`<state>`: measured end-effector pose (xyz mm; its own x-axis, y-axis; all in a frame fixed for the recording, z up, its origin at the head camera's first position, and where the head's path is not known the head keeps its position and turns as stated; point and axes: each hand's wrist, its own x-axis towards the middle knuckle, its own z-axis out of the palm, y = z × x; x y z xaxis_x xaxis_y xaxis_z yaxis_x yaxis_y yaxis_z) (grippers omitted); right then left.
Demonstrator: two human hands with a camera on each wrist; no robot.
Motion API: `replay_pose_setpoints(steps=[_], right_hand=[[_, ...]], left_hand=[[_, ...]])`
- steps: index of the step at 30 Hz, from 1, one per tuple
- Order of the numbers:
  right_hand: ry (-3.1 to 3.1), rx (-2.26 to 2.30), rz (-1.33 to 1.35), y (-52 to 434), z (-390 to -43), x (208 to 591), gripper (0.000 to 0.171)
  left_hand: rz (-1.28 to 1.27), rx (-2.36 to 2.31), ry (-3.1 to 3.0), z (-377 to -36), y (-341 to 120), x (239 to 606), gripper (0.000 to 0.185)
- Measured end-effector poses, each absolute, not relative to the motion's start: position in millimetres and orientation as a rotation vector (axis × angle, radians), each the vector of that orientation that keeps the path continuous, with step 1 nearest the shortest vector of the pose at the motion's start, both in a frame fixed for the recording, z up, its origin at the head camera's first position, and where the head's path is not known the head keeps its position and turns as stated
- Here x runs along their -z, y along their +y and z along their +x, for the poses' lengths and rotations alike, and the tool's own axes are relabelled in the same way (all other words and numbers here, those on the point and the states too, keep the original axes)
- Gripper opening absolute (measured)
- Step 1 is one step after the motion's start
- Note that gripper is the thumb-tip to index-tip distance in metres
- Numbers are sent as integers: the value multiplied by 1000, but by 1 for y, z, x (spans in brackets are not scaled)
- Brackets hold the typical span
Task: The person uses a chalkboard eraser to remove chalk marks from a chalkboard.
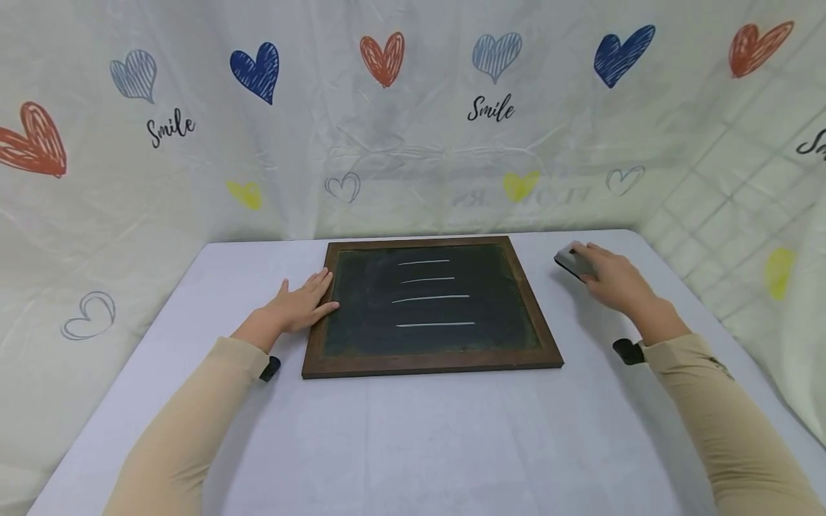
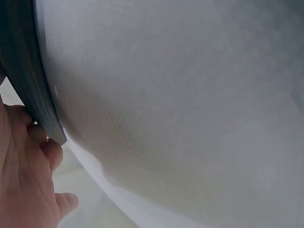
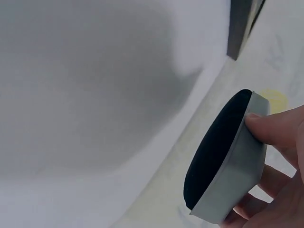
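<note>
From the head camera, you are sitting at a table [image 1: 413,444] draped in a pale cloth, with a wood-framed chalkboard [image 1: 429,304] lying flat in front of you and showing four white chalk lines [image 1: 431,297] one under another. Your left hand [image 1: 298,304] is lying flat with straight fingers, its fingertips touching the board's left frame. Your right hand [image 1: 609,276] is reaching to the right of the board, well apart from it, and its fingers are curling over a grey eraser [image 1: 571,262] near the table's far right corner. A curtain [image 1: 387,107] printed with hearts and the word "Smile" is hanging behind the table. In the left wrist view, your left hand [image 2: 26,175] is pressing its fingertips against the dark edge of the chalkboard [image 2: 28,71], nothing in its grasp, with the table cloth [image 2: 190,104] filling the rest. In the right wrist view, your right hand [image 3: 278,161] is gripping the eraser [image 3: 237,166], thumb on its grey side and fingers underneath, its black felt face [image 3: 216,147] turned outward and tilted above the table [image 3: 95,95]; a corner of the chalkboard [image 3: 240,26] is showing at the top.
</note>
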<state>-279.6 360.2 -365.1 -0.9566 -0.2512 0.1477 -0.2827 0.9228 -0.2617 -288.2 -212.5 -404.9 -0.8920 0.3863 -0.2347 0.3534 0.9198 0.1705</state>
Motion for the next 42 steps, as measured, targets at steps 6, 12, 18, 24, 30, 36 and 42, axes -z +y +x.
replay_pose_setpoints(steps=[6, 12, 18, 24, 30, 36, 42], right_hand=[[-2962, -440, 521, 336, -274, 358, 64], [-2890, -437, 680, 308, -267, 352, 61], [-2878, -427, 789, 288, -262, 354, 61], [-2824, -430, 927, 270, -256, 361, 60], [-2810, -488, 1113, 256, -251, 369, 61], [-2768, -557, 1364, 248, -247, 379, 63], [-2740, -516, 1470, 247, -247, 380, 63]], left_hand=[[549, -186, 2810, -289, -213, 406, 80], [539, -195, 2803, -289, -213, 405, 80], [517, -191, 2787, -291, -211, 404, 81], [519, -187, 2788, -290, -209, 402, 81], [522, -182, 2798, -289, -210, 404, 81], [527, -177, 2803, -290, -210, 404, 81], [529, -185, 2803, -289, -210, 403, 81]])
